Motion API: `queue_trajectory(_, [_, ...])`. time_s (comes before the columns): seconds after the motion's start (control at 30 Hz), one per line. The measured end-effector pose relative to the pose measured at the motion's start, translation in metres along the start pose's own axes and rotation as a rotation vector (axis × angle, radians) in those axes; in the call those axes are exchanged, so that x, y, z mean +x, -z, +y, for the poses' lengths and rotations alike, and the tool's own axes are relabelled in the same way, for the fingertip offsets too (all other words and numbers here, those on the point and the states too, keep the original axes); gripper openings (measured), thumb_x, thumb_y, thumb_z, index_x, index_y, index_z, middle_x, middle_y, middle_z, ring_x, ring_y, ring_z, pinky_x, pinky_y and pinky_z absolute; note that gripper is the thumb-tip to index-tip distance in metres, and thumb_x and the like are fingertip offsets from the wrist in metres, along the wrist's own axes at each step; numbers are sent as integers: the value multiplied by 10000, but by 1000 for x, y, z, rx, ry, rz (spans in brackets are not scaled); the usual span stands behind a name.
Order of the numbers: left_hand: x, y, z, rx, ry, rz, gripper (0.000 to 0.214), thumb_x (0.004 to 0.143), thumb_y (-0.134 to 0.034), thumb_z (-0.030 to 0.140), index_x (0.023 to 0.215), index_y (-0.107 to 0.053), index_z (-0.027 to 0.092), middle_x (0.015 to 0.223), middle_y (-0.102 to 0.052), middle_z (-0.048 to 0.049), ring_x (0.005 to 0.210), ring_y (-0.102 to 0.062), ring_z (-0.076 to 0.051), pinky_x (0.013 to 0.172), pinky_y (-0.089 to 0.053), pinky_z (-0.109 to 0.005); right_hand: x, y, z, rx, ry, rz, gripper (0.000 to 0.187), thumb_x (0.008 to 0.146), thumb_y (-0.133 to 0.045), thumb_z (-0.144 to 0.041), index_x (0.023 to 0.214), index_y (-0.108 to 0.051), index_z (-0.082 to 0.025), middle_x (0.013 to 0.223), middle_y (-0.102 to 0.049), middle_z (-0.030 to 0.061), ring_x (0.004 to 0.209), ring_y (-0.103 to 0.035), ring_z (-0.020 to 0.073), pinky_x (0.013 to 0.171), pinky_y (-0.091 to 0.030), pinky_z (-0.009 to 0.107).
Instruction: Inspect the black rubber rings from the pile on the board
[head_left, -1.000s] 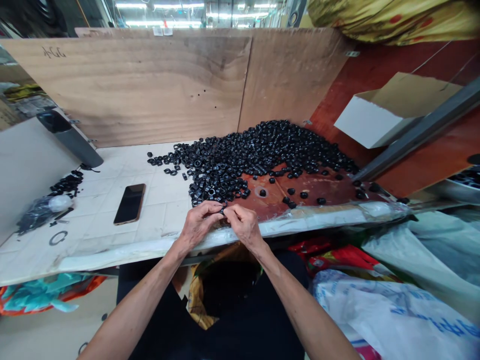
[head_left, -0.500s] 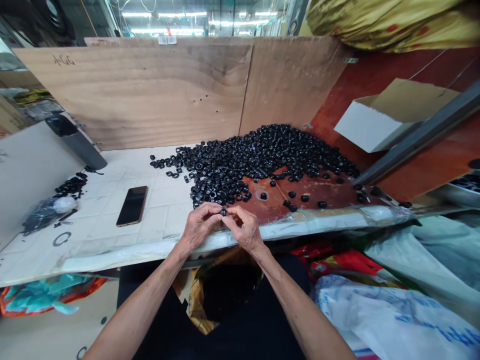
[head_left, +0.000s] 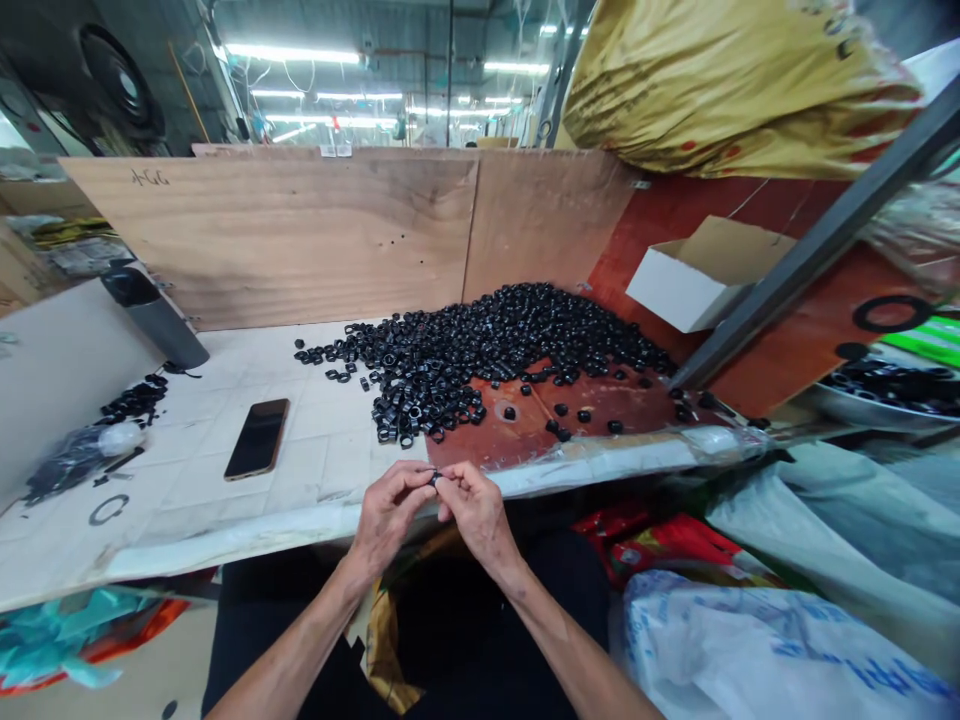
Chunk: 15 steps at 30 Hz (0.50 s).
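From afar I see the left hand (head_left: 382,510) and right hand (head_left: 480,512) pinching one small black piece (head_left: 435,478) in their fingers (head_left: 409,471), presumably to steady it.

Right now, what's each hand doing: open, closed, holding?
Left hand: closed, pinching a small black part; its exact shape is hidden.
Right hand: closed, pinching the same small black part from the other side.
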<state>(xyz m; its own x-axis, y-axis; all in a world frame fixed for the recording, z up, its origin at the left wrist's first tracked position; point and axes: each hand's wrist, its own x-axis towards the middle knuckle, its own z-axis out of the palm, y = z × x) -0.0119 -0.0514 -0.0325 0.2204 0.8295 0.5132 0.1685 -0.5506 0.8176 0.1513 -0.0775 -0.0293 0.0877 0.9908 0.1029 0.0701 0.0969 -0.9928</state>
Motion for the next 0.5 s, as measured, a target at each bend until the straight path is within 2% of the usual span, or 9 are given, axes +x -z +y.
queue_trajectory(0.1, [-18,-3,1,90,-140,-48,144,951,-649,217,1050,-746,257,1094,-747,-76,1011,-731,-201,883,-612,-352,-9,2,-3,15,-104,-19,261,898,-611,-422,758,-593,-202,533,-577,-49,414,-522,105,476,-398,218])
queue_trajectory(0.17, [-27,-5,5,103,-154,-102,197,956,-629,194,1109,-727,270,1113,-743,-73,1027,-728,-200,892,-612,-349,-13,5,-4,18,-165,-14,341,915,-583,-455,686,-549,-204,517,-548,-53,371,-466,88,433,-348,214])
queue_trajectory(0.23, [-31,-7,11,63,-41,-79,195,946,-653,223,1131,-702,260,1096,-742,-66,1011,-729,-204,895,-615,-352,-17,9,-6,22,-157,-8,342,924,-582,-470,710,-571,-204,497,-538,-54,392,-488,101,450,-375,217])
queue_trajectory(0.3, [-31,-10,18,-11,129,-14,202,921,-699,285,1117,-685,239,1047,-745,-55,960,-733,-208,864,-627,-348,-21,12,-9,16,-76,-13,269,917,-608,-444,799,-626,-203,530,-577,-42,464,-563,126,514,-446,224])
queue_trajectory(0.37, [-31,-13,24,-79,234,12,210,894,-732,334,1067,-693,223,1000,-743,-47,914,-733,-209,829,-632,-336,-26,13,-11,-9,14,-15,206,905,-622,-405,863,-655,-206,633,-644,-16,528,-622,140,552,-488,231])
queue_trajectory(0.43, [-32,-14,25,-88,238,-4,182,884,-742,341,1016,-712,220,986,-738,-48,922,-728,-215,845,-623,-340,-31,11,-11,-36,43,-21,185,893,-618,-383,855,-657,-206,660,-656,-11,526,-637,141,536,-492,228])
queue_trajectory(0.5, [-35,-12,24,-31,168,-25,139,906,-713,317,1017,-723,234,1023,-738,-58,970,-722,-224,885,-606,-359,-37,8,-8,-21,-25,-32,186,885,-608,-382,844,-646,-205,578,-621,-31,495,-625,145,523,-498,228])
